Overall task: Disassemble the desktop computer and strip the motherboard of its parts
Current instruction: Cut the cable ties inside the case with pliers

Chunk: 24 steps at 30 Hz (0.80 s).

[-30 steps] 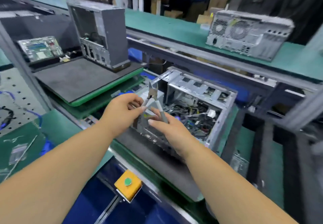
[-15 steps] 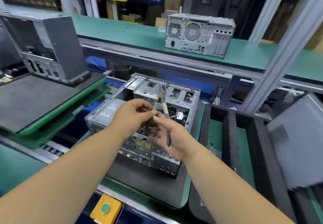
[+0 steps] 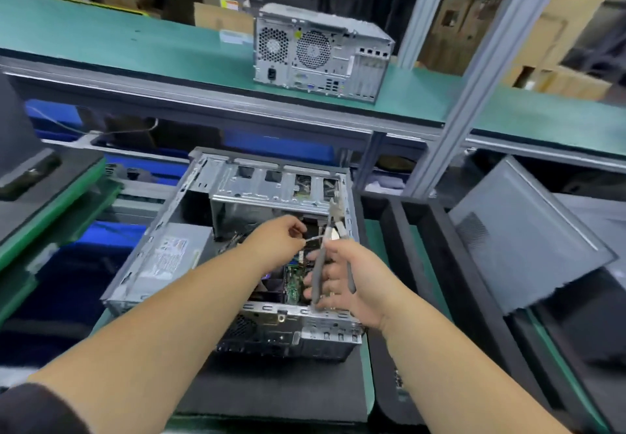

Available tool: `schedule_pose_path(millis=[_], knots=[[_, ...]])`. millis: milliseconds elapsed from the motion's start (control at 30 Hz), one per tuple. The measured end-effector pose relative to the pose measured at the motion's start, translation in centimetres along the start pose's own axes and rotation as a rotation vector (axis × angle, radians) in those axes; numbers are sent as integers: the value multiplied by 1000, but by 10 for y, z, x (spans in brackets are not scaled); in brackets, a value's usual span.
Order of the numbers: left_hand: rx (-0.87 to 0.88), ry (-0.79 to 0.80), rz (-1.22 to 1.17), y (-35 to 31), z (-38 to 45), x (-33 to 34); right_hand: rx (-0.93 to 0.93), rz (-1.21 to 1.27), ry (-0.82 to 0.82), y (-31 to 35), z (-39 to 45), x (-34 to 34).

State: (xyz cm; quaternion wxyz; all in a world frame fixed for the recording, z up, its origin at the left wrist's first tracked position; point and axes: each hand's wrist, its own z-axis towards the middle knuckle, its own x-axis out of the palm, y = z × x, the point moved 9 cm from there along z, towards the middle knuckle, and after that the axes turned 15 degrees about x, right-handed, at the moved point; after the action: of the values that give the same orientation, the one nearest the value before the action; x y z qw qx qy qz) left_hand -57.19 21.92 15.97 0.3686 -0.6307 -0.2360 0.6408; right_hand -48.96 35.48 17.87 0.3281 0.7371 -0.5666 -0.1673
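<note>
The open computer case (image 3: 237,193) is bare silver metal with a green board (image 3: 293,286) inside. It sits on a black mat (image 3: 271,389). The pliers (image 3: 325,257) have grey handles. The desk (image 3: 118,47) is teal green.

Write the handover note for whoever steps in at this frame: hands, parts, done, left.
Right hand: holds the grey-handled pliers, tip up, above the open case.
Left hand: pinches a small pale piece beside the pliers; what it is cannot be told.
Case lies side-open on the dark mat; the panel rests to the right.
Done: side cover off.
Left: motherboard and cables inside. A second, closed tower waits on the shelf.
</note>
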Motion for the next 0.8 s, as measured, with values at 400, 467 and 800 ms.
schedule_pose_path(millis=[400, 467, 800], knots=[[121, 114, 57, 15, 45, 28, 276, -134, -172, -5, 8, -17], [148, 56, 40, 16, 46, 23, 325, -169, -175, -4, 10, -20], [165, -23, 67, 14, 48, 12, 462, -287, -137, -2, 23, -20]])
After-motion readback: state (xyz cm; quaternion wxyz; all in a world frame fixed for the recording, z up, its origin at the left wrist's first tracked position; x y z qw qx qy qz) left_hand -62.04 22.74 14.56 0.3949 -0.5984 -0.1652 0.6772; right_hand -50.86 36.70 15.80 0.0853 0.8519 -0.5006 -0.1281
